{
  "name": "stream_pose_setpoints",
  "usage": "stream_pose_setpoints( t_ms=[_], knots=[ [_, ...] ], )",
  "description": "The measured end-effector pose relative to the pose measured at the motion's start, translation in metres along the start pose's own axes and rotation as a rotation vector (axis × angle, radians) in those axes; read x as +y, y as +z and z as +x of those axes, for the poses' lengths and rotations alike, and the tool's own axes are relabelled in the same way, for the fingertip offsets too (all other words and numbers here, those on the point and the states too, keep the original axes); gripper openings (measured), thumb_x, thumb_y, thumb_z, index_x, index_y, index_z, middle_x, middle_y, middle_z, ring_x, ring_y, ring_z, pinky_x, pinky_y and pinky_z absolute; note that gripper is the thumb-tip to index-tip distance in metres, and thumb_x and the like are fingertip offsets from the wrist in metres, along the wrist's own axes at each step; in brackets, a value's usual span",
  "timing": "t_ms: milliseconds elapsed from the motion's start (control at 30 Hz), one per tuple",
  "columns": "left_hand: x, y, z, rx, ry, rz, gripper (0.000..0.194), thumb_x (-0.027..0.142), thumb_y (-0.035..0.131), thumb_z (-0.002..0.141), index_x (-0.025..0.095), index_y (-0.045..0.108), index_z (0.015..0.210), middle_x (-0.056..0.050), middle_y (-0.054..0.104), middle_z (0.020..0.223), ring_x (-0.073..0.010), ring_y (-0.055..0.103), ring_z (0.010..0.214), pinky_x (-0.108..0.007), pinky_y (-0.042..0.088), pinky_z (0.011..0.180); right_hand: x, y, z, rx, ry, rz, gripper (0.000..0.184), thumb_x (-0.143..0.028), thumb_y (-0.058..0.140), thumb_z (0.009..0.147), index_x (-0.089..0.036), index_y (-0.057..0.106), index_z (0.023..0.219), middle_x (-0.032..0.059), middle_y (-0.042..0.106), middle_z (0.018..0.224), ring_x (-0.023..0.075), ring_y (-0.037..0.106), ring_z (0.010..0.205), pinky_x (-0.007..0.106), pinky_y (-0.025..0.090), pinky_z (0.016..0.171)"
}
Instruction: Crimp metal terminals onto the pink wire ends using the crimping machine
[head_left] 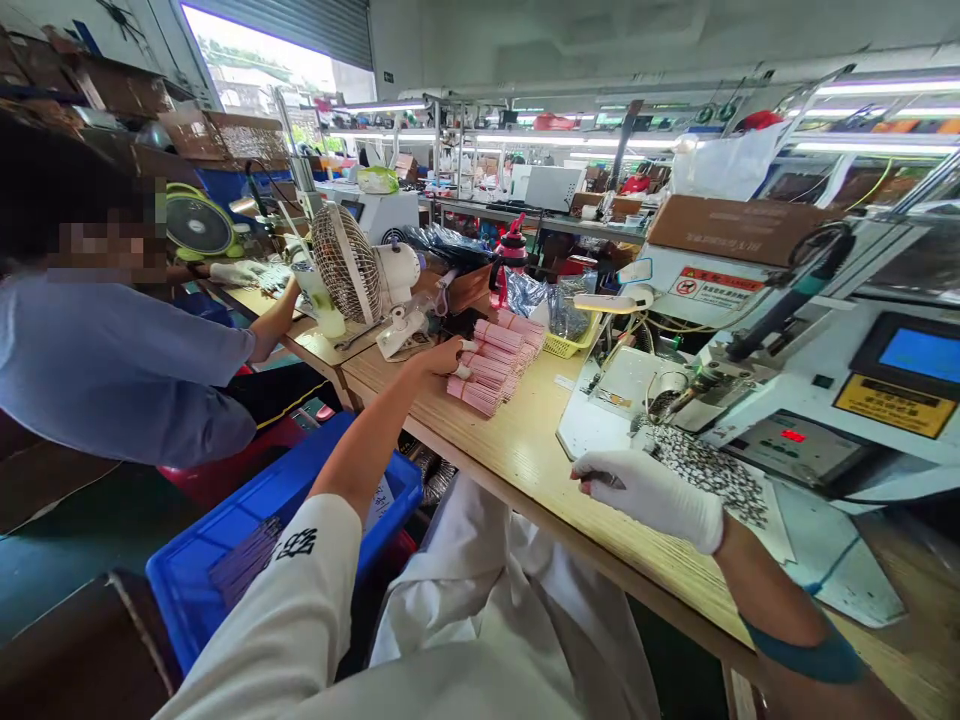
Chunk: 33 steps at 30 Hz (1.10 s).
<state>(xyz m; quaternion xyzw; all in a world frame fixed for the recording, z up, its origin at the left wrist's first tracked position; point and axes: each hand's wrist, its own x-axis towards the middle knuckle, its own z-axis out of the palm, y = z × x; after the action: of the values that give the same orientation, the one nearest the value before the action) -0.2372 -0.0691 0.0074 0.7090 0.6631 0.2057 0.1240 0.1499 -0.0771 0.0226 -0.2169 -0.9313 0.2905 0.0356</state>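
My left hand [442,356], bare with white finger cots, rests against the near end of a stack of pink paper-wrapped bundles [484,362] on the wooden workbench [525,450]. My right hand [649,497], in a white glove, lies on the bench with its fingers closed around a small dark part. Just beyond the glove spreads a pile of small speckled metal parts [709,472] on a white sheet. A benchtop machine [795,390] with a small blue screen stands past the pile.
A co-worker in a blue shirt [112,370] sits at the left, with gloved hands at the bench. A white desk fan [352,265] stands on the bench. A blue plastic crate [277,530] sits below the bench edge. A yellow basket [570,340] holds plastic bags behind the bundles.
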Motion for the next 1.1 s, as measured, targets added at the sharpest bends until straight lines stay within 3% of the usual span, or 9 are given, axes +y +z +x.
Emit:
stream_pose_setpoints(
  t_ms=[200,300,400,500,600,667,767,867,1100],
  knots=[
    [0.026,-0.021,-0.006,0.048,-0.029,-0.033,0.055,0.034,0.079,0.053,0.013,0.067,0.102,-0.007,0.065,0.095,-0.0235,0.06,0.088,-0.03,0.047,0.081,-0.016,0.002,0.013,0.367,-0.024,-0.137,0.023,-0.022,0.052,0.084,-0.015,0.066,0.102,0.0066,0.071,0.095,0.0197,0.066,0.081,0.032,0.05,0.075],
    [0.062,-0.021,-0.016,0.118,-0.051,-0.073,0.047,0.038,0.075,0.059,0.009,0.067,0.096,-0.005,0.063,0.078,-0.0192,0.057,0.072,-0.029,0.047,0.069,-0.037,0.012,0.033,0.599,-0.068,-0.322,0.042,-0.025,0.061,0.081,-0.012,0.057,0.12,0.0126,0.064,0.117,0.0266,0.062,0.103,0.038,0.048,0.086],
    [0.107,-0.008,-0.034,0.074,-0.017,-0.169,0.045,0.048,0.058,0.077,0.008,0.065,0.094,-0.005,0.061,0.07,-0.0145,0.055,0.059,-0.026,0.046,0.055,-0.055,0.015,0.053,0.74,-0.157,-0.619,0.07,-0.037,0.071,0.075,-0.008,0.046,0.133,0.0215,0.043,0.142,0.0392,0.035,0.131,0.05,0.033,0.103],
    [0.143,0.006,-0.055,-0.113,0.028,-0.353,0.046,0.047,0.039,0.088,0.01,0.065,0.093,-0.005,0.061,0.065,-0.0138,0.056,0.054,-0.025,0.046,0.05,-0.061,0.009,0.063,0.662,-0.137,-0.762,0.044,-0.028,0.058,0.086,-0.01,0.051,0.126,0.0187,0.058,0.123,0.0351,0.049,0.116,0.048,0.032,0.098],
    [0.162,0.006,-0.066,0.09,0.071,-0.294,0.034,0.041,0.056,0.082,0.011,0.066,0.094,-0.008,0.064,0.079,-0.0148,0.058,0.064,-0.025,0.047,0.055,-0.055,0.006,0.059,0.549,0.023,-0.762,0.025,-0.021,0.042,0.092,-0.013,0.058,0.11,0.0129,0.065,0.091,0.0277,0.059,0.083,0.038,0.038,0.072],
    [0.166,-0.001,-0.067,0.174,0.262,-0.162,0.024,0.03,0.062,0.079,0.013,0.067,0.097,-0.01,0.064,0.098,-0.0163,0.059,0.081,-0.025,0.048,0.067,-0.05,0.008,0.054,0.525,0.082,-0.74,0.025,-0.021,0.038,0.094,-0.014,0.059,0.105,0.012,0.064,0.086,0.0255,0.059,0.075,0.034,0.033,0.063],
    [0.167,-0.011,-0.065,-0.075,0.532,-0.079,0.017,0.019,0.058,0.083,0.015,0.068,0.096,-0.01,0.059,0.107,-0.0166,0.057,0.095,-0.026,0.047,0.081,-0.041,0.014,0.046,0.526,0.09,-0.71,0.024,-0.025,0.04,0.095,-0.014,0.061,0.097,0.0118,0.064,0.083,0.0242,0.06,0.073,0.032,0.029,0.06],
    [0.166,-0.014,-0.061,-0.266,0.633,-0.018,0.014,0.021,0.061,0.084,0.016,0.069,0.094,-0.009,0.057,0.105,-0.016,0.056,0.095,-0.027,0.045,0.085,-0.028,0.016,0.043,0.476,0.055,-0.68,0.021,-0.028,0.046,0.093,-0.016,0.064,0.092,0.0102,0.065,0.079,0.0232,0.06,0.07,0.031,0.029,0.058],
    [0.177,-0.01,-0.03,-0.276,0.746,-0.171,0.017,0.016,0.056,0.087,0.014,0.068,0.098,-0.013,0.06,0.105,-0.0183,0.057,0.099,-0.028,0.045,0.087,-0.01,0.012,0.037,0.63,0.047,-0.749,0.024,-0.028,0.049,0.09,-0.017,0.067,0.078,0.0123,0.064,0.07,0.025,0.058,0.064,0.033,0.031,0.056]
  ],
)
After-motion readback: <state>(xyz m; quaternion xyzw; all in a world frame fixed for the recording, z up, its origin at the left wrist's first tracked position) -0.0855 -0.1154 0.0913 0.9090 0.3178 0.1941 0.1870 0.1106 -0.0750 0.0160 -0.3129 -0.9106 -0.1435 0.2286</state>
